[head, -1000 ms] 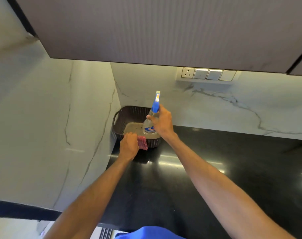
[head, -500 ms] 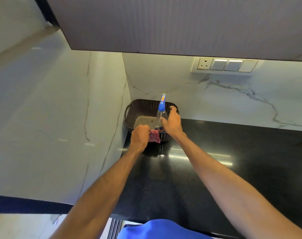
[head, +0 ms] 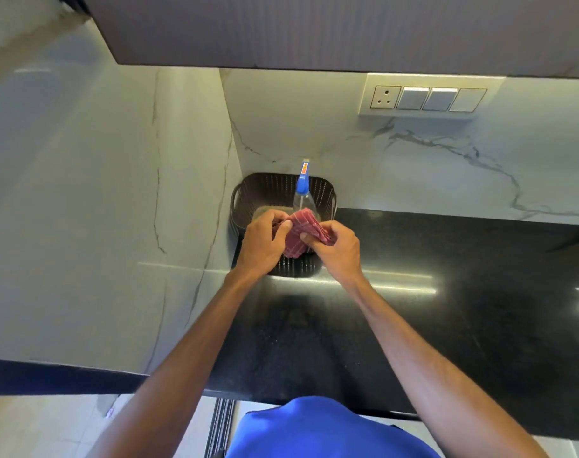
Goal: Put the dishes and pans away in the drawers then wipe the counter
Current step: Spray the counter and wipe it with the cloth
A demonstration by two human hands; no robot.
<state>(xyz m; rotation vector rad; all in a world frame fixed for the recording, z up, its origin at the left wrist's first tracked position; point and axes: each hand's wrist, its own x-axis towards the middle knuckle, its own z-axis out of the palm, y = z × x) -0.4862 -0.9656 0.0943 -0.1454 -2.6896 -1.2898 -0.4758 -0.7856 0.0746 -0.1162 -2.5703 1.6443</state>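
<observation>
Bottle (head: 304, 200) base behind cloth (head: 300, 233) in left hand (head: 264, 242) and right hand (head: 337, 247).

Home kitchen (black counter (head: 446, 309), marble backsplash (head: 397, 180))

Marble walls (head: 83, 193), dark overhead cabinet (head: 314, 28), switch panel (head: 426, 98)

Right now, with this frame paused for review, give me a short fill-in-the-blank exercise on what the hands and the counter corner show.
1. The left hand and the right hand both grip a red checked ____.
2. The spray bottle stands upright inside the dark ____.
3. The glossy counter is ____ in colour.
Missing: cloth; basket; black.
</observation>
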